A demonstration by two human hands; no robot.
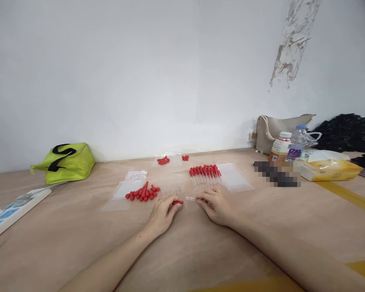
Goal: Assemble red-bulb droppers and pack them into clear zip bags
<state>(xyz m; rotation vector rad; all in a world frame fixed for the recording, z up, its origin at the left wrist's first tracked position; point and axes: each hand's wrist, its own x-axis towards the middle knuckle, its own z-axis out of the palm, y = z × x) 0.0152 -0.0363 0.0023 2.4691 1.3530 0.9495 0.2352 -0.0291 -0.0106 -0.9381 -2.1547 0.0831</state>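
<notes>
Between the thumb and fingers of my left hand (163, 214) is a red rubber dropper bulb (178, 202), its narrow end pointing right. My right hand (215, 206) pinches a clear glass dropper tube (190, 198), one end of it facing the bulb with a small gap between them. Beyond my left hand lies a pile of loose red bulbs (144, 193). Several bare glass tubes (171, 184) are spread side by side behind both hands. A row of droppers with red bulbs on their tubes (204, 171) lies past my right hand.
Clear plastic bags (117, 199) lie at left and another bag (235, 175) at right. Small red pieces (163, 160) sit near the wall. A green bag (69, 164) and power strip (21, 211) stand left; bottles (280, 148) and a tissue pack (330, 169) stand right.
</notes>
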